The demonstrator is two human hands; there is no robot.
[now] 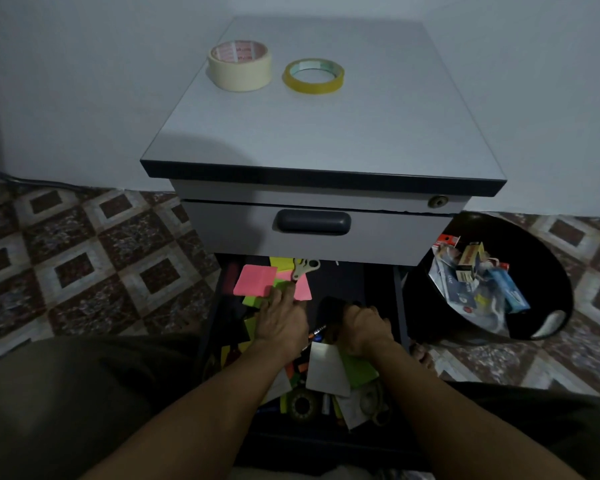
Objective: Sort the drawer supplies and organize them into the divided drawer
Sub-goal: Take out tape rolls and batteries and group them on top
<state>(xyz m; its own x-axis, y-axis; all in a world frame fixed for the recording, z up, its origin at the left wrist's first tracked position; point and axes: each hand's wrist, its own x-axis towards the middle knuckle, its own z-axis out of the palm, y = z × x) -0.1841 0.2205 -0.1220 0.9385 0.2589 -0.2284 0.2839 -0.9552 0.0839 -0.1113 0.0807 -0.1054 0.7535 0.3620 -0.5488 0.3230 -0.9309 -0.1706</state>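
A: Pink square sticky-note pad [255, 280]?
B: Lower centre, atop the clutter in the open dark drawer [398, 299]. Left hand [281, 320] at its corner, fingers extended; pinching or merely touching, impossible to tell.
A: Right hand [362, 329]?
B: Curled tight over a dark object [331, 306], unidentifiable.
A: Cream masking-tape roll [239, 65], yellow tape ring [314, 76]?
B: Upper centre, on the grey cabinet top [326, 133]. Probably set aside as sorted.

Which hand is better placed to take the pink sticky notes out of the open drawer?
The left hand: its fingertips lie at the edge of the pink sticky notes. The right hand is farther right, curled round a dark object.
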